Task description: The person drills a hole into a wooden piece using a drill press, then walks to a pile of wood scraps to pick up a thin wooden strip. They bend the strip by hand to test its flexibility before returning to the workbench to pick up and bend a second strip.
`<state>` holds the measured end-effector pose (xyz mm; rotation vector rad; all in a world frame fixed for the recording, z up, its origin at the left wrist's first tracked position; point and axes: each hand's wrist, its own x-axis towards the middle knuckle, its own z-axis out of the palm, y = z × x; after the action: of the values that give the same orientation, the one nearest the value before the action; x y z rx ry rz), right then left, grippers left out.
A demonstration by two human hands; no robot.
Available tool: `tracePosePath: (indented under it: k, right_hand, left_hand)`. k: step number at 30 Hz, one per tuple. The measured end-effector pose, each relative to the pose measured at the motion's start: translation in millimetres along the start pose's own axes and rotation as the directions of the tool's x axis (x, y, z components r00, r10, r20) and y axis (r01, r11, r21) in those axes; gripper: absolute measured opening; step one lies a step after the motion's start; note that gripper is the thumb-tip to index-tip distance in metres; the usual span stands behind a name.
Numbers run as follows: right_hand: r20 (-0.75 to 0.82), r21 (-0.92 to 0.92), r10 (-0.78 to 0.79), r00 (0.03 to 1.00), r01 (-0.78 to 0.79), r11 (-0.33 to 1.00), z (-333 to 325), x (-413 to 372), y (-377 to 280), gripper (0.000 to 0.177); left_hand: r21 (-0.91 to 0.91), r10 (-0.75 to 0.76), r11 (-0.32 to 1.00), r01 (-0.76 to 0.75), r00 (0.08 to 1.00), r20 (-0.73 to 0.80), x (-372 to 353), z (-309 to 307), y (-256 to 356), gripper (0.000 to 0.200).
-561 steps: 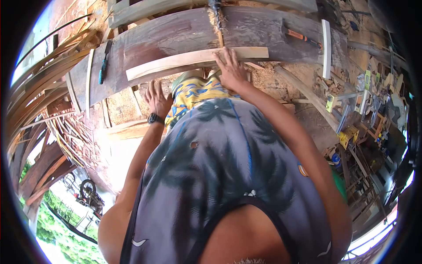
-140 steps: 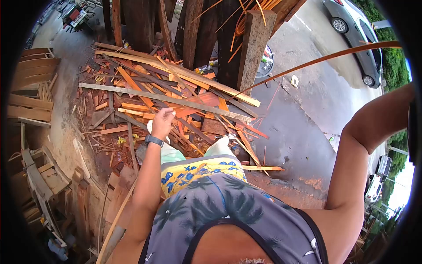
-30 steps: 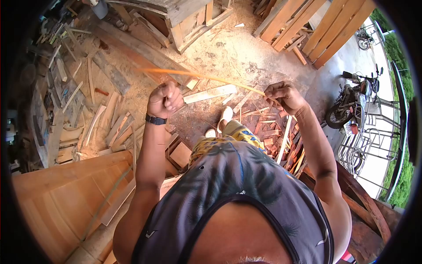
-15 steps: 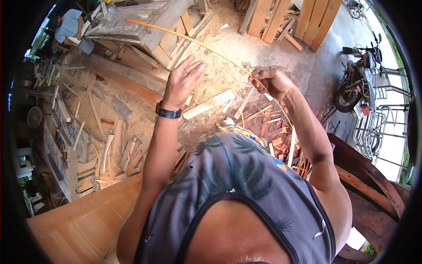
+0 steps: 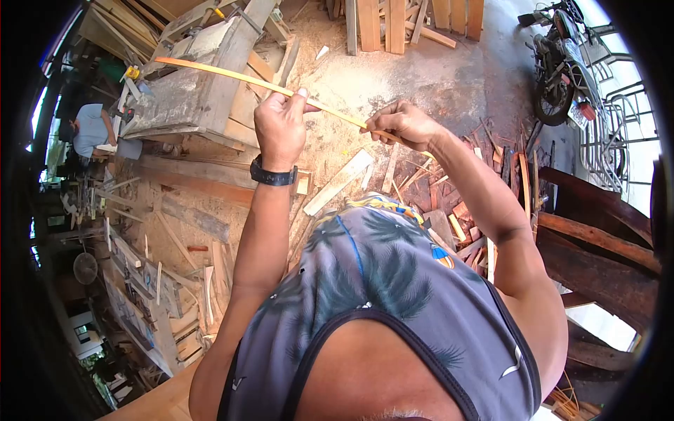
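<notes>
A long thin wooden strip [image 5: 217, 72] runs from upper left down to the right, held up in front of me. My left hand [image 5: 279, 126], with a black watch on the wrist, is closed around the strip near its middle. My right hand [image 5: 404, 123] grips the same strip lower down, to the right. The strip's far end reaches out over a wooden workbench [image 5: 189, 91].
Sawdust and scrap boards [image 5: 340, 182] cover the ground below. A heap of reddish offcuts [image 5: 484, 203] lies at the right. A motorcycle [image 5: 558, 67] stands at the upper right. Another person in a blue shirt [image 5: 91, 130] is at the far left. Planks [image 5: 393, 21] lean at the top.
My left hand, open half a second ago, has closed on the strip. The view has swung, so the workbench and the person at the left sit lower in the frame.
</notes>
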<state>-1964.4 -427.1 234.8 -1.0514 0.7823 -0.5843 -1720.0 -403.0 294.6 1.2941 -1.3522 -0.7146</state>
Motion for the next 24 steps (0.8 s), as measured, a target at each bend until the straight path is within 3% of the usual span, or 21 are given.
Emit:
tracePosePath:
  k: [1, 3, 4, 7, 9, 10, 11, 13, 15, 16, 17, 21, 22, 23, 24]
  right_hand:
    - [-0.009, -0.030, 0.001, 1.000, -0.001, 1.000, -1, 2, 0, 0.020]
    - [-0.032, -0.034, 0.024, 0.999, -0.025, 0.999, 3, 6, 1, 0.018]
    - [-0.062, -0.055, 0.046, 0.997, -0.049, 0.997, 5, 8, 2, 0.018]
    - [-0.083, -0.086, 0.088, 0.993, -0.095, 0.992, -1, 24, 21, 0.014]
    - [-0.179, -0.077, 0.006, 0.984, -0.020, 0.997, -18, 45, 56, 0.012]
    - [-0.124, 0.008, 0.053, 0.991, -0.052, 0.999, -34, 56, 77, 0.013]
    - [-0.038, -0.032, -0.091, 0.995, 0.090, 0.995, -26, 42, 68, 0.017]
    - [0.044, 0.145, 0.061, 0.997, -0.067, 0.987, -40, 43, 86, 0.016]
    - [0.007, -0.339, -0.108, 0.994, 0.104, 0.935, -43, 35, 86, 0.015]
    - [0.049, -0.356, -0.110, 0.993, 0.120, 0.927, -35, 38, 83, 0.015]
    - [-0.029, -0.245, -0.102, 0.994, 0.092, 0.965, -29, 40, 80, 0.015]
    - [-0.343, 0.247, 0.057, 0.938, 0.032, 0.968, -15, 33, 65, 0.014]
    - [-0.188, 0.004, 0.071, 0.980, -0.071, 0.997, -29, 26, 57, 0.013]
    - [-0.181, 0.022, 0.107, 0.978, -0.105, 0.994, -23, 16, 38, 0.011]
    - [-0.222, 0.038, 0.069, 0.973, -0.062, 0.997, -15, 7, 24, 0.010]
  left_hand:
    - [-0.003, 0.003, 1.000, -0.003, 1.000, 0.000, 0, 5, 9, 0.025]
    - [0.192, 0.055, 0.980, -0.056, 0.998, 0.011, -2, 17, 32, 0.026]
    - [0.375, 0.054, 0.924, -0.078, 0.996, 0.074, -3, 22, 40, 0.022]
    - [0.580, 0.454, 0.650, -0.491, 0.863, 0.223, -11, 52, 56, 0.020]
    - [0.487, 0.435, 0.672, -0.558, 0.829, 0.350, -21, 69, 54, 0.016]
    - [0.453, 0.465, 0.657, -0.602, 0.797, 0.385, -25, 77, 47, 0.014]
    - [0.420, 0.495, 0.640, -0.644, 0.763, 0.416, -29, 83, 39, 0.012]
    - [0.389, 0.498, 0.616, -0.685, 0.722, 0.481, -36, 88, 34, 0.011]
    - [0.361, 0.505, 0.627, -0.691, 0.713, 0.487, -44, 94, 25, 0.017]
    - [0.385, 0.493, 0.597, -0.704, 0.700, 0.517, -46, 95, 23, 0.025]
    - [0.379, 0.522, 0.583, -0.719, 0.689, 0.503, -46, 98, 16, 0.028]
    - [0.324, 0.500, 0.705, -0.631, 0.766, 0.404, -29, 81, 16, 0.015]
    - [0.338, 0.377, 0.829, -0.446, 0.891, 0.252, -19, 71, 18, 0.015]
    - [0.312, 0.227, 0.918, -0.246, 0.969, 0.097, -7, 59, 18, 0.018]
    - [0.204, 0.074, 0.975, -0.086, 0.995, 0.064, 5, 45, 18, 0.027]
